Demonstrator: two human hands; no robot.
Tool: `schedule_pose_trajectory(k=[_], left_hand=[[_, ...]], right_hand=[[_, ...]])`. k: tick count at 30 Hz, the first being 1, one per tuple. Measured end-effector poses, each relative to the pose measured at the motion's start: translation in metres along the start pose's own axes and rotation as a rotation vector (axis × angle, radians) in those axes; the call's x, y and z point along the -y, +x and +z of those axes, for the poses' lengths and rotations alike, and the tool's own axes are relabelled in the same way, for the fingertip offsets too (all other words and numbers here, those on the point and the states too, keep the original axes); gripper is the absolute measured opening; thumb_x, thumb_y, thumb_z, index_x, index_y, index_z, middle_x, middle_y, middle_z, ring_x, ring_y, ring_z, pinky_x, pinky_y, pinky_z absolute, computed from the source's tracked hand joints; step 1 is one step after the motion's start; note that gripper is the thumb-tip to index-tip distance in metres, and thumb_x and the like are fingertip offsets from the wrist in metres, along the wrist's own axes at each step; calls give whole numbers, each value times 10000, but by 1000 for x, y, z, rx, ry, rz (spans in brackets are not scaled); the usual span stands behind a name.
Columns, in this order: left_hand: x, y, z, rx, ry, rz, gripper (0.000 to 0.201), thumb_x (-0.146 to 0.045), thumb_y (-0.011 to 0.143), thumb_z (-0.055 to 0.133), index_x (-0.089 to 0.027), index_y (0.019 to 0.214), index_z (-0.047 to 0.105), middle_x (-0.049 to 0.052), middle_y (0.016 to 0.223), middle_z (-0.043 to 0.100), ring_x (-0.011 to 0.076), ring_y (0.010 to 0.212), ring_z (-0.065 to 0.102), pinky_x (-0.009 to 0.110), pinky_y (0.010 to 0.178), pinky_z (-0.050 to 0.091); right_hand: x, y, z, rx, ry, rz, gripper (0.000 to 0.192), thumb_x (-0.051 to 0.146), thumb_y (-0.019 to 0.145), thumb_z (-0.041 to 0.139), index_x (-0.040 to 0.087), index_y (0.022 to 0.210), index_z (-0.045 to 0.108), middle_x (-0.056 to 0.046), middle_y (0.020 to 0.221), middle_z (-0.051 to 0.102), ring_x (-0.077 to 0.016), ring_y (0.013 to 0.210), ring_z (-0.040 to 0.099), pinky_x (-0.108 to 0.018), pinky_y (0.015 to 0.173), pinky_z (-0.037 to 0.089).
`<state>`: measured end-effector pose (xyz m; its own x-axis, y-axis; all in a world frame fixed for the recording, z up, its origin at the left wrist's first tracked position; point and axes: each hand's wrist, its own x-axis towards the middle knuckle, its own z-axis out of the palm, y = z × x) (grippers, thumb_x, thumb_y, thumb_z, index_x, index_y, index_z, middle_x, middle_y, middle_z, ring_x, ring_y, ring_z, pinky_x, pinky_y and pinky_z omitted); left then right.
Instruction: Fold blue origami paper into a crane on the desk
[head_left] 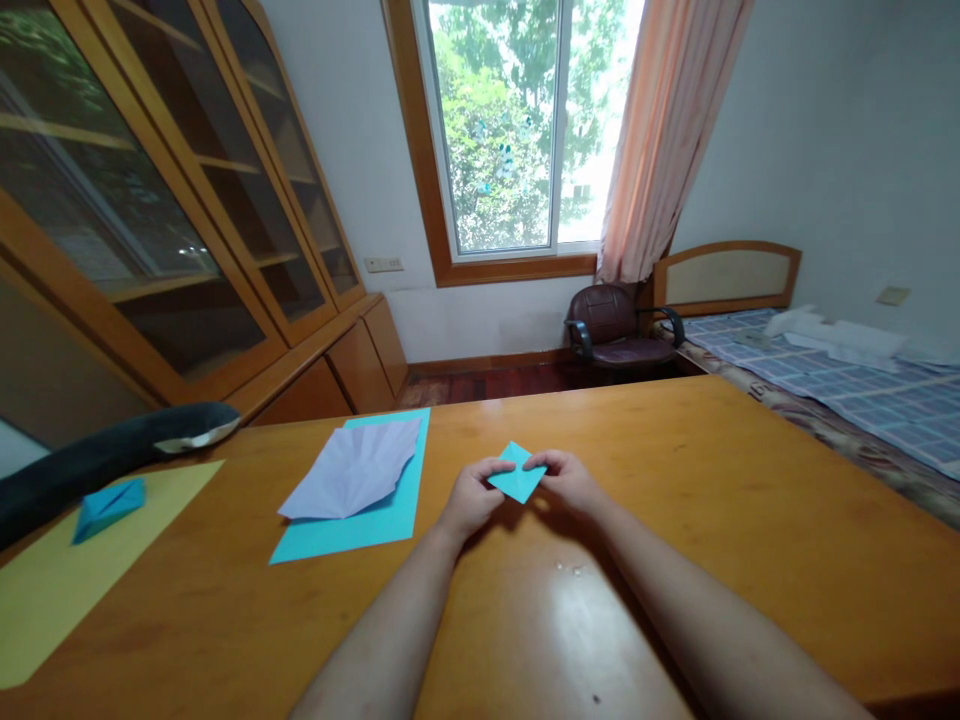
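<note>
A small turquoise folded paper (519, 484), diamond-shaped with creases meeting near its middle, is held just over the wooden table. My left hand (478, 492) pinches its left corner, thumb on top. On the opposite side my right hand (571, 482) grips the right corner in the same way, thumb on the upper face. The fingers beneath the paper are mostly hidden. Left of my hands lies a creased white paper (352, 468), fanned with pleats, on top of a turquoise sheet (360, 535).
The wooden table (720, 520) stretches to both sides. At far left a blue folded paper piece (110, 508) rests on a yellow sheet (67, 590), beside a dark plush-looking object (112, 455). Beyond the table stand a maroon chair (619, 325), a bed (832, 370) and a glass-door cabinet (187, 180).
</note>
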<state>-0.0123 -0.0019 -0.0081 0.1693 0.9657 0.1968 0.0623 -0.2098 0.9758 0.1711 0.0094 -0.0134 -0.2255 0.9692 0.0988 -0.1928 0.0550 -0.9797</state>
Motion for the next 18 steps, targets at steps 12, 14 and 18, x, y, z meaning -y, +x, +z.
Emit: schedule_pose_trajectory(k=[12,14,18], left_hand=[[-1,1,-1,-28,-11,-62,222,-181,587,690,-160,793,771,64,840,747,195,768,652,303,767,499],[0,2,0,-51,-22,-77,202,-202,591,702,-161,776,771,63,815,748,191,746,650,298,753,498],[0,3,-1,-77,-35,-88,186,-232,583,727,-159,749,771,61,772,745,190,713,644,290,712,496]], right_hand=[[-2,1,1,-52,-36,-25,201,307,552,772,188,700,707,-9,703,687,-145,650,598,-277,655,479],[-2,1,2,-62,-17,-4,223,308,537,787,186,705,704,-7,697,688,-142,640,599,-276,656,480],[-2,0,1,-56,22,32,265,319,493,825,187,684,697,-8,701,695,-147,648,609,-283,670,482]])
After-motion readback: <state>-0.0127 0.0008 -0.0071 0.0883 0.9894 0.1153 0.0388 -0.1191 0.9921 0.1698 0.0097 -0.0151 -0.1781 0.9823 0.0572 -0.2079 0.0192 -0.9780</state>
